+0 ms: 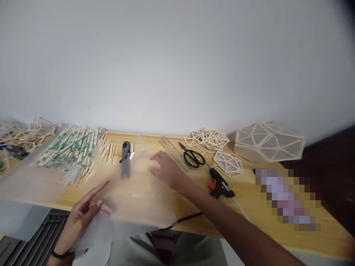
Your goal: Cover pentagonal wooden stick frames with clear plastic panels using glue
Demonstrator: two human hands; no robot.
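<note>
Across the wooden table point(277, 225), in the head view, a large translucent sheet point(133, 192) lies spread flat, its near edge hanging over the table's front toward your lap. Your right hand point(163, 168) rests on top of it, palm down and fingers loosely spread, pressing rather than gripping. Your left hand point(83, 214) meets the overhanging edge with fingers extended, thumb under or beside the film; whether it actually pinches the sheet you cannot tell through the blur.

To handle this well, keep the right palm flat and broad so the film does not wrinkle, and draw with the left hand evenly along the edge, not at one corner. Mind what lies under and around the sheet: a small cutter point(125, 151) sits beneath or just at its far part, and the bundle of wooden sticks point(74, 147) touches its left side, so either could, in my judgement, snag or get dragged. The ruler point(173, 151), scissors point(192, 157) and glue gun point(220, 184) lie just right of your right hand; keep your forearm clear of the gun's tip.
</note>
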